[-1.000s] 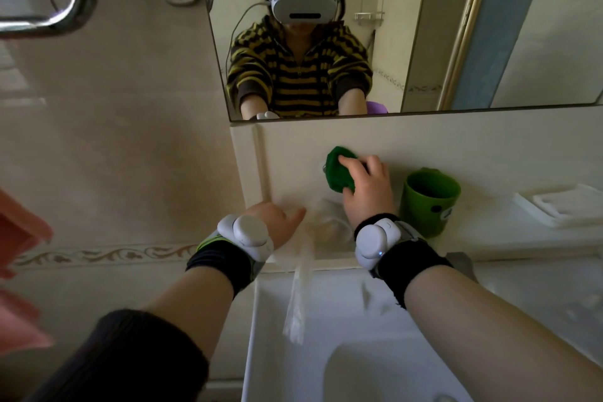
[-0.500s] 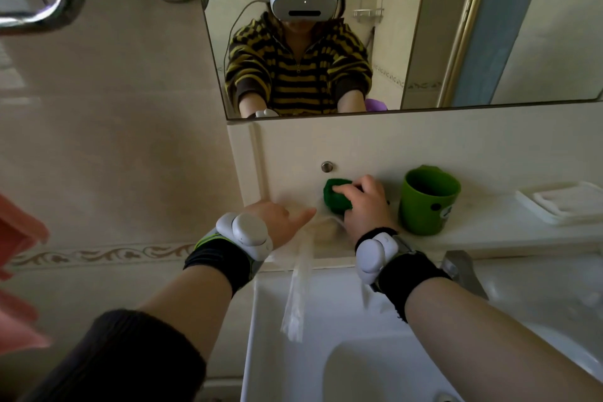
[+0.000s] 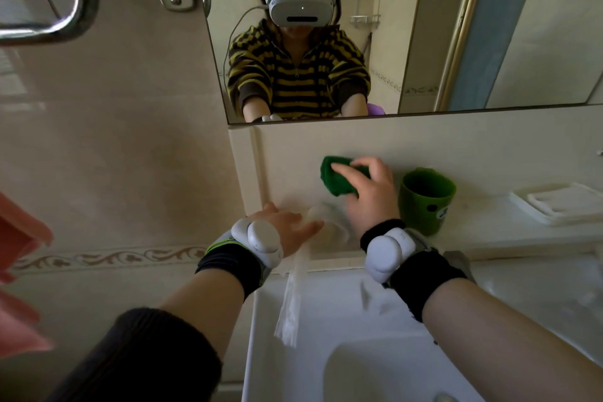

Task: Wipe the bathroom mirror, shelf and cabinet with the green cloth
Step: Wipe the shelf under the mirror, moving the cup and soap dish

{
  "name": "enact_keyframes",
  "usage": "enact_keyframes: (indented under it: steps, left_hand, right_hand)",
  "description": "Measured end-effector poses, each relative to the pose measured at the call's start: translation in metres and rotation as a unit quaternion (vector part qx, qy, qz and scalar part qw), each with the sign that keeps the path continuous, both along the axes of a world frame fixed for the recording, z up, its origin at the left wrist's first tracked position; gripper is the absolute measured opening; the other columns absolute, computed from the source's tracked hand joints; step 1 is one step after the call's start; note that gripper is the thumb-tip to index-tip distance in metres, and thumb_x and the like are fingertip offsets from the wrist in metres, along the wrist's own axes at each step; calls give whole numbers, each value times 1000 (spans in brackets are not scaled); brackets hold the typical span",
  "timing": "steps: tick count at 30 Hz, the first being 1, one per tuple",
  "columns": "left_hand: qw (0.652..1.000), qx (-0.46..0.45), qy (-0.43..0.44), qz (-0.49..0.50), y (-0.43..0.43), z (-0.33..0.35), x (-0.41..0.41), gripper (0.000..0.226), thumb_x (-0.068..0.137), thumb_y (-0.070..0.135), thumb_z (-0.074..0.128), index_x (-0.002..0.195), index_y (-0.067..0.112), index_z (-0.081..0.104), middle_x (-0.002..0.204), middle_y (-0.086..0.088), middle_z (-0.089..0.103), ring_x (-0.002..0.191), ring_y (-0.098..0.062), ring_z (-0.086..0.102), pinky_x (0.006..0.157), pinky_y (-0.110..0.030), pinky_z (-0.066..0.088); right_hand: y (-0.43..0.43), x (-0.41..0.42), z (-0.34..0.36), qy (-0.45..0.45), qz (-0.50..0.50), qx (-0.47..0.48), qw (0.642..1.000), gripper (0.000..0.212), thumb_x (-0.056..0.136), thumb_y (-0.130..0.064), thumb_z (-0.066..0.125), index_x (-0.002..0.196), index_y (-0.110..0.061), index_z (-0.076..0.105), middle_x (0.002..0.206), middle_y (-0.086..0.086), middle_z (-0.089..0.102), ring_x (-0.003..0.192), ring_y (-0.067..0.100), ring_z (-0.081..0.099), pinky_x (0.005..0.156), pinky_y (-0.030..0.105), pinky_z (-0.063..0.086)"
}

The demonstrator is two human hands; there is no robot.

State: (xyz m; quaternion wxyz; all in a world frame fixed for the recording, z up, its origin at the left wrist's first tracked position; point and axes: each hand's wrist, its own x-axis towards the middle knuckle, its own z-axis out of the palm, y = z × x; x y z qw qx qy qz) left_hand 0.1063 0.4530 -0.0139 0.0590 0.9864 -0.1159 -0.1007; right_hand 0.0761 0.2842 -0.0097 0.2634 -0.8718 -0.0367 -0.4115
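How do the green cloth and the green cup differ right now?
The green cloth is dark green and bunched; the green cup is lighter green and rigid. The right hand holds the cloth against the wall panel below the mirror; the cup stands upright on the shelf with no hand round it. Both are green and sit side by side.

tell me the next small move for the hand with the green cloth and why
Probably slide the green cloth left along the cream panel, toward the corner. The right hand holds it against that panel below the mirror, and the green cup stands close by on its right, so a rightward stroke could knock it. The left hand rests lower, on the shelf.
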Motion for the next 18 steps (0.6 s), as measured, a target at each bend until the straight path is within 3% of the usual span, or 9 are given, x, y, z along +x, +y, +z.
enact_keyframes:
  steps: [3, 10, 18]
  left_hand:
    - [1000, 2, 6, 2, -1, 1, -1, 75, 75, 84, 20, 136, 44, 40, 144, -1, 34, 127, -26, 42, 108, -37, 30]
    - [1000, 5, 16, -3, -2, 7, -4, 69, 81, 78, 21, 136, 41, 41, 144, -3, 34, 126, -26, 43, 106, -37, 32]
    - [1000, 5, 16, -12, 3, 5, -2, 63, 84, 74, 18, 134, 44, 43, 144, -4, 34, 125, -27, 43, 106, -38, 31]
  right_hand:
    - [6, 7, 31, -72, 15, -21, 997, 53, 65, 19, 54, 108, -9, 68, 107, 21, 53, 104, 36, 47, 90, 23, 34]
    - [19, 28, 50, -26, 17, -45, 999, 57, 66, 18, 57, 115, -10, 65, 116, 20, 51, 111, 38, 44, 94, 44, 43]
    - [19, 26, 22, -31, 5, -104, 994, 55, 60, 19, 61, 106, -9, 70, 100, 23, 58, 93, 44, 54, 77, 47, 49]
